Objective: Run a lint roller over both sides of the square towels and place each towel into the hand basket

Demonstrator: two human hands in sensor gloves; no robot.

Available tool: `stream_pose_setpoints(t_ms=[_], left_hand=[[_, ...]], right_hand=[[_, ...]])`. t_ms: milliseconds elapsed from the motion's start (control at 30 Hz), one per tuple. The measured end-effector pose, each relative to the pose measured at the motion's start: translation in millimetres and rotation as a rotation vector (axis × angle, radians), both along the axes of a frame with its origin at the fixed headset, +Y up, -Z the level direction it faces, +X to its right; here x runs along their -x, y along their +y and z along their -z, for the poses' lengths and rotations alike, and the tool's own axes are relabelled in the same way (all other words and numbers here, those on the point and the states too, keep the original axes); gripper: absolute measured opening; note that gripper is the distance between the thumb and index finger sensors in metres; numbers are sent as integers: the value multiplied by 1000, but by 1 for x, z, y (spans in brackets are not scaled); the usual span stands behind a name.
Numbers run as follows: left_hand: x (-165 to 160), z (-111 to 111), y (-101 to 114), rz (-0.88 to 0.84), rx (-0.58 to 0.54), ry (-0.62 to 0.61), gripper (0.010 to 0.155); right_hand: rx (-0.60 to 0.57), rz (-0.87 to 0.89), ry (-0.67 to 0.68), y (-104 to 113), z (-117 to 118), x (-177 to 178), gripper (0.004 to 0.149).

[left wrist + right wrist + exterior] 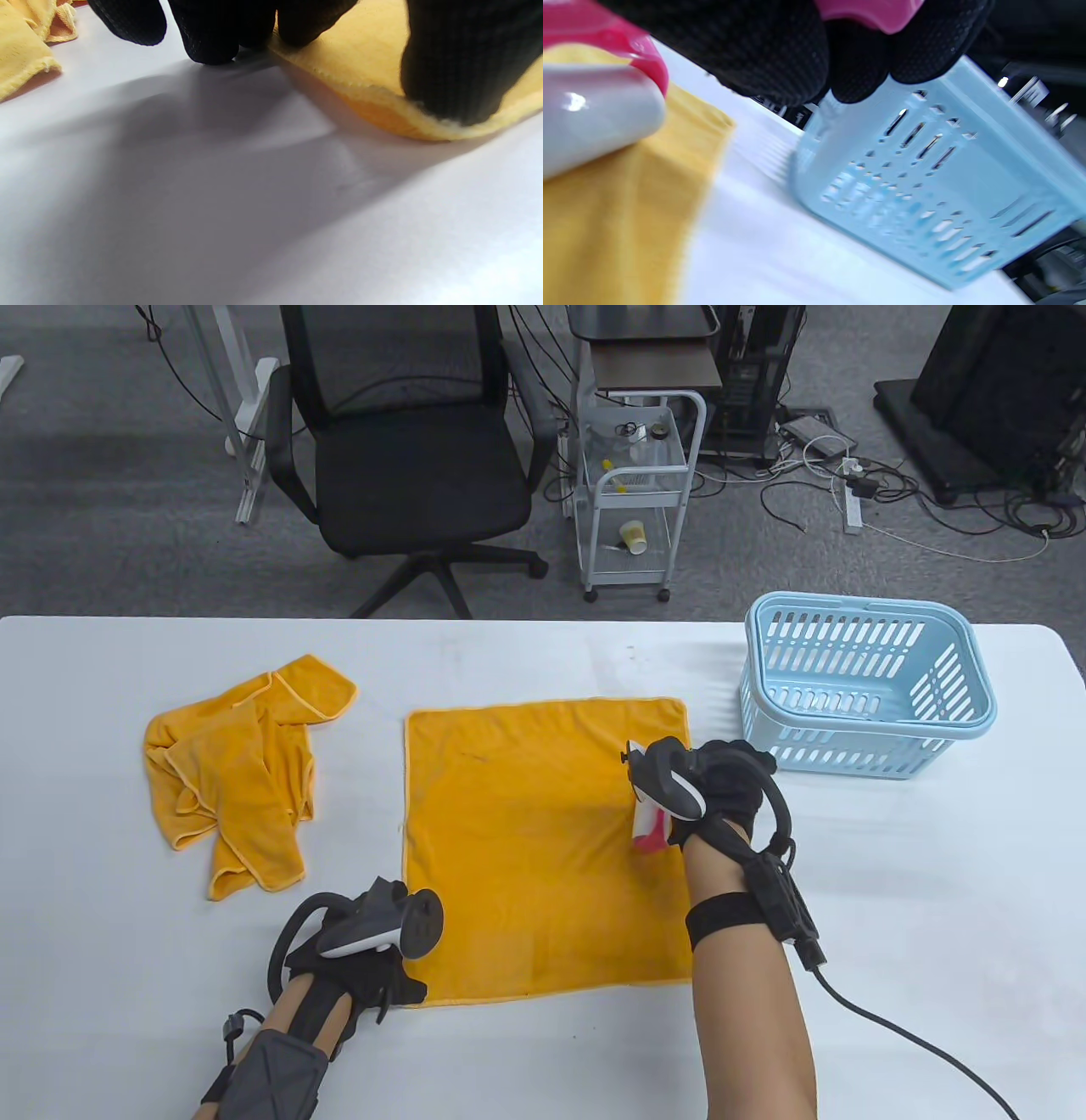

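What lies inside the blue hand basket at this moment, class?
Nothing shows inside the blue basket: only its slatted walls and bare floor. The near wall hides a strip of floor. Both towels are on the table.

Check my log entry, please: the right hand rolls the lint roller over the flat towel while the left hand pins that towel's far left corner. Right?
Not quite. The left hand pins the flat towel's near left corner, as the table view shows. The rest holds: the right hand grips the lint roller on that towel.
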State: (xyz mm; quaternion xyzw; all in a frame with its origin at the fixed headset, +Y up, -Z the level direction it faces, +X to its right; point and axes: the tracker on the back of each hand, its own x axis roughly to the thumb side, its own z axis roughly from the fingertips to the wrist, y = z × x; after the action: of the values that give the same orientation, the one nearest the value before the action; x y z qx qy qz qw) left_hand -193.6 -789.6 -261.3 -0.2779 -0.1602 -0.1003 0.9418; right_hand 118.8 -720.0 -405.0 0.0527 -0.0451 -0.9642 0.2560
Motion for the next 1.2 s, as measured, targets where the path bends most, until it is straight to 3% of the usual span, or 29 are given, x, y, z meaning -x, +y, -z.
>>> stream_pose_setpoints(t_ms=[167,367,533,800,900,1000,1200], left_hand=[[0,0,0,-7,1,1,94],[1,0,-1,-15,3,-2,94],[1,0,0,-13,3,-3,93],[1,1,0,-13,2,-3,93],[1,1,0,-13,3,-4,93],[1,1,0,-14,3,-3,93],[1,1,0,-14,3,-2,93]], right_hand=[[63,357,66,-6,7,55,46],[144,510,61,-26,16,106,54],[98,355,14,-32,24,89,50],[38,19,-97,-11,19,13,43],[15,-62,-110,-6,14,3,43],[-14,55,-60,-2,5,13,45],[155,431,161,-13,-26,76,47]])
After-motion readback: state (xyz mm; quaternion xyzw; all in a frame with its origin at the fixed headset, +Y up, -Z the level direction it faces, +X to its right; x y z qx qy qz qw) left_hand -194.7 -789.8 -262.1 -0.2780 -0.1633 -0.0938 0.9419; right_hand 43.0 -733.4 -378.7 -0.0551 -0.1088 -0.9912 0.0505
